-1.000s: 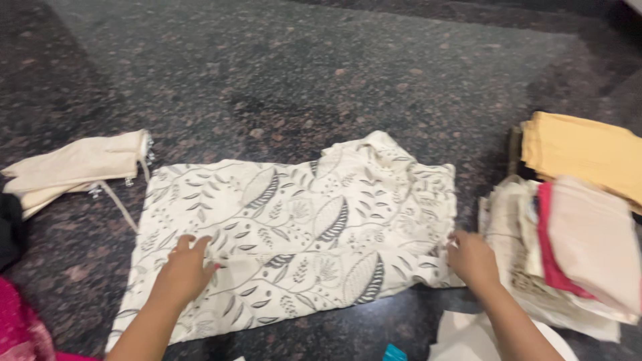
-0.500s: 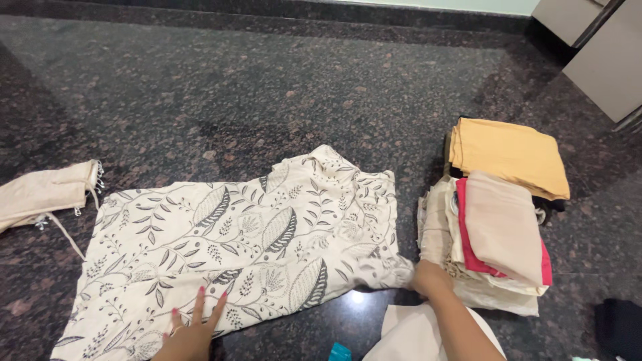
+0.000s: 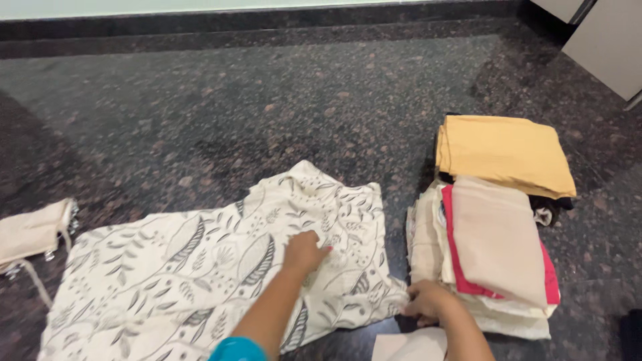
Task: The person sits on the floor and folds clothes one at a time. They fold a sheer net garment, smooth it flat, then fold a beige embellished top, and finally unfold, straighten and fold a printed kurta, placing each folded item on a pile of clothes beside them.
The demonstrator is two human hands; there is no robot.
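Leaf-print cloth (image 3: pixel 200 281) runs off the bottom edge (left corner too)

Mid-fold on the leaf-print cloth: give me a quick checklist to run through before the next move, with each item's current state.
1. Left hand flat on the leaf-print cloth: ok.
2. Right hand gripping the cloth's right lower corner: ok.
3. Cloth lying smooth: not ok, wrinkled near its top edge.
4. Cloth apart from the stack of folded clothes: ok, a narrow floor gap shows.
5. Cream bag off the cloth: cannot tell, its cord lies at the edge.
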